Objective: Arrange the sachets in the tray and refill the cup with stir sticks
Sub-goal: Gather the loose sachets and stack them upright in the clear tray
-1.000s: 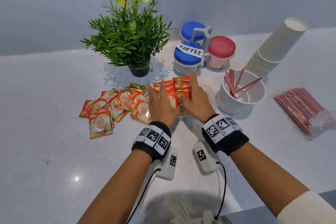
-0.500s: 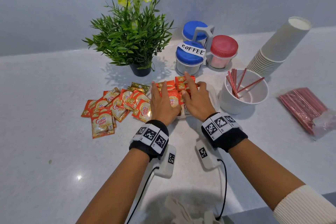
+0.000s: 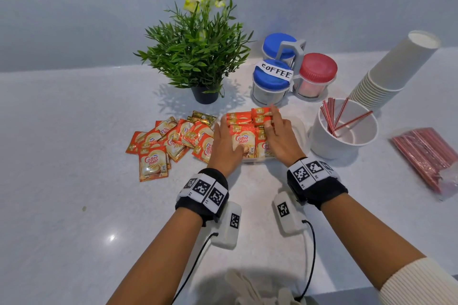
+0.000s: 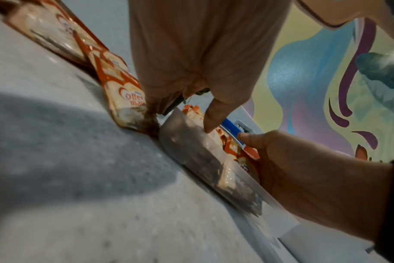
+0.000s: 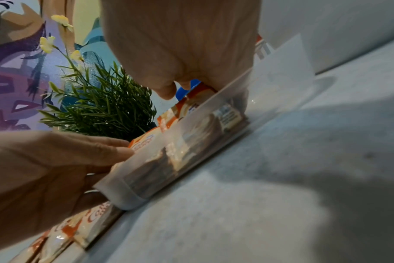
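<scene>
Both hands have slid back toward the near edge of the tray, uncovering the far row of sachets inside it. Left hand lies flat with straight fingers on the packed sachets at frame centre; right hand rests beside it, fingers loosely bent on the orange packets, gripping nothing I can make out. Tray is clear plastic with rounded corners, mostly hidden under the hands. Glossy loose sachets sprawl at centre left. White round cup at right holds a few thin red stir sticks; a crinkly bag of sticks is cut off at the right edge.
</scene>
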Demonstrator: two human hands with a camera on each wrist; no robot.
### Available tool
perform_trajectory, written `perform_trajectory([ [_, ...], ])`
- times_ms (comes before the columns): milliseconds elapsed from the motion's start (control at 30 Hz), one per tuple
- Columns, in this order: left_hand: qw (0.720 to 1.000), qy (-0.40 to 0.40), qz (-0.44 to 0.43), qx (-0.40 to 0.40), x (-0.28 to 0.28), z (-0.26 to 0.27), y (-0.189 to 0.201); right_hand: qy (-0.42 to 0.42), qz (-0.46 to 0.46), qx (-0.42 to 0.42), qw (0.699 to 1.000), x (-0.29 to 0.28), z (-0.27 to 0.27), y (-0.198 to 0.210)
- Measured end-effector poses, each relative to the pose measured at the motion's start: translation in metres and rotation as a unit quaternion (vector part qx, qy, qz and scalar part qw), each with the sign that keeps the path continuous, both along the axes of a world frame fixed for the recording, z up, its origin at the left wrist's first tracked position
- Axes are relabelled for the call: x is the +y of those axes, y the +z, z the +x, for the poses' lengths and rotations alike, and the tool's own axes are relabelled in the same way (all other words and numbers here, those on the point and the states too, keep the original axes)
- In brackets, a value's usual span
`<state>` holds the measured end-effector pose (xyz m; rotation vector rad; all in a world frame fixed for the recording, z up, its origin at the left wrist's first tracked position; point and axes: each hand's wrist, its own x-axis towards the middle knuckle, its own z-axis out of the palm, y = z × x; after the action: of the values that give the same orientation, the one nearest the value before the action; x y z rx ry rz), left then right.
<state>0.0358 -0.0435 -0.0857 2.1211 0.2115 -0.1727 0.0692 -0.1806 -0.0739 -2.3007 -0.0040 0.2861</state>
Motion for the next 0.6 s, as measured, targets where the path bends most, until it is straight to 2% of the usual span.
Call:
perform_trajectory([
  [100, 0.999, -0.002, -0.029, -0.019, 0.008, -0.004, 0.001, -0.010, 0.019, 0.000, 1.000, 0.008, -0.002, 0.003],
  [167, 0.999, -0.005, -0.035, -0.005, 0.014, -0.006, 0.000, -0.017, 0.014, -0.004, 1.000, 0.010, 0.000, 0.002],
  [267, 0.999, 0.021, -0.028, -0.011, 0.026, -0.010, 0.003, -0.066, 0.027, 0.001, 0.997, 0.012, 0.000, 0.003],
  [367, 0.995, 0.079, -0.012, -0.054, 0.046, -0.015, 0.007, -0.115, -0.049, -0.114, 0.986, 0.022, -0.006, 0.017],
  [400, 0.993, 0.100, -0.006, -0.060, 0.054, -0.016, 0.008, -0.097, -0.078, -0.165, 0.978, 0.030, -0.007, 0.024],
  [467, 0.989, 0.136, 0.001, -0.064, 0.072, -0.018, 0.009, -0.001, -0.139, -0.233, 0.962, 0.051, -0.010, 0.035],
  [533, 0.985, 0.161, -0.001, -0.063, 0.088, -0.020, 0.011, 0.129, -0.204, -0.231, 0.942, 0.074, -0.011, 0.039],
  [600, 0.981, 0.180, -0.007, -0.069, 0.102, -0.022, 0.012, 0.232, -0.286, -0.185, 0.911, 0.095, -0.016, 0.036],
])
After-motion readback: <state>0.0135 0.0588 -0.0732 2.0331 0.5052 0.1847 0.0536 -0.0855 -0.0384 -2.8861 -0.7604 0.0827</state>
